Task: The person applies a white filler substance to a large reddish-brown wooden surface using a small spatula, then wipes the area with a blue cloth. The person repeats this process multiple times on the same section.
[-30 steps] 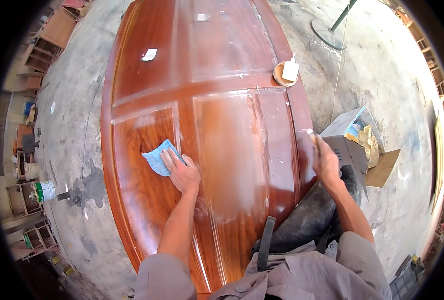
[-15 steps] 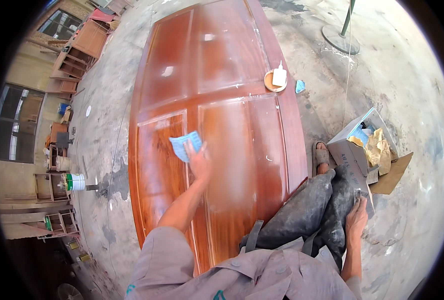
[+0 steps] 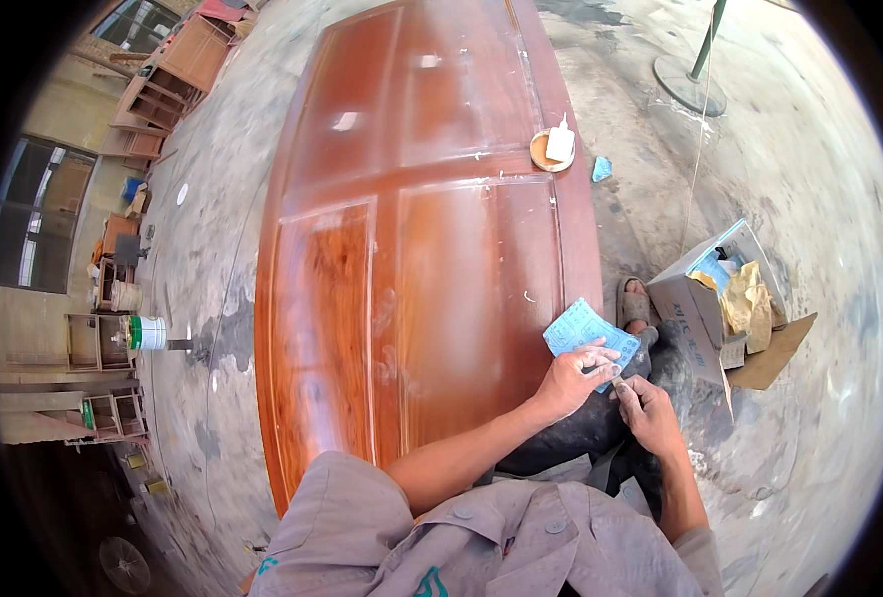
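My left hand (image 3: 571, 383) is closed on the lower edge of a creased sheet of blue sandpaper (image 3: 579, 326), which is held over my right thigh beside the door's edge. Close against it, my right hand (image 3: 650, 413) has its thumb and fingers pinched together, their tips meeting those of the left; whatever small thing they may hold cannot be made out. White dust coats the fingers. A large reddish-brown panelled wooden door (image 3: 387, 259) lies flat at my left, with pale dust smears on its panels.
On the door's right border sits a round bowl of brown paste (image 3: 541, 154) with a white squeeze bottle (image 3: 560, 144) on it. A blue scrap (image 3: 601, 168) lies near it. An opened cardboard box (image 3: 695, 313) with crumpled paper stands at right, below a pole base (image 3: 690, 85). Wooden furniture lines the left wall.
My left hand has left the door's left panel and come right with the sandpaper to my lap. My right hand has moved up and left from my knee to meet it.
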The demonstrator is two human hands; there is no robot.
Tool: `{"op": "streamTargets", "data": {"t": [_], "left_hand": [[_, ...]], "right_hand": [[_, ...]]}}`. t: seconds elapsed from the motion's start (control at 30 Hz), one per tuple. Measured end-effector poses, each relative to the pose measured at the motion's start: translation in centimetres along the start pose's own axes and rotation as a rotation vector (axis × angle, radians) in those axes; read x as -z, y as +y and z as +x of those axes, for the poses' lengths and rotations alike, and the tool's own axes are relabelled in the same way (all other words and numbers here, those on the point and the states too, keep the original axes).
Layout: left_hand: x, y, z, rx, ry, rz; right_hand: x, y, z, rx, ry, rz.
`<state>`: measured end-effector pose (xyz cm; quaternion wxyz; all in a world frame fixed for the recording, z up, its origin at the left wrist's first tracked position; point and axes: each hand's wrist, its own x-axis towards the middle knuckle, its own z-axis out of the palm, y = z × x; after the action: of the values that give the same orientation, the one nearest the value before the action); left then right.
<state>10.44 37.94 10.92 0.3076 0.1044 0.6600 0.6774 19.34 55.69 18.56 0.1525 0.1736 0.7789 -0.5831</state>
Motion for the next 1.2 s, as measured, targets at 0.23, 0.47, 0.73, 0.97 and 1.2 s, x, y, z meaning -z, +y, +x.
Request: {"op": "streamTargets", "data": {"t": [0.23, 0.47, 0.73, 0.97, 1.2], "left_hand": [[1.0, 2.8, 0.9, -0.199, 0.093, 0.213], [-3.7, 4.9, 0.3, -0.199, -0.332, 0.018], [13.6, -1.2, 7.8, -0.278, 0.300, 0.996], [16.9, -1.7, 15.7, -0.321, 0.064, 1.381], [24.4, 0.8, 21.3, 0.133, 0.520, 1.392]], "right_hand": [[1.7, -0.3, -0.7, -0.355, 0.147, 0.561], [3.4, 4.1, -0.3, -0.442, 0.377, 0.793], [4.8, 8.7, -1.1, -0.422, 0.790, 1.014], [5.4, 9.9, 0.1, -0.399, 0.796, 0.952], [6.0, 10.2, -0.7, -0.400, 0.866, 0.926]]}}
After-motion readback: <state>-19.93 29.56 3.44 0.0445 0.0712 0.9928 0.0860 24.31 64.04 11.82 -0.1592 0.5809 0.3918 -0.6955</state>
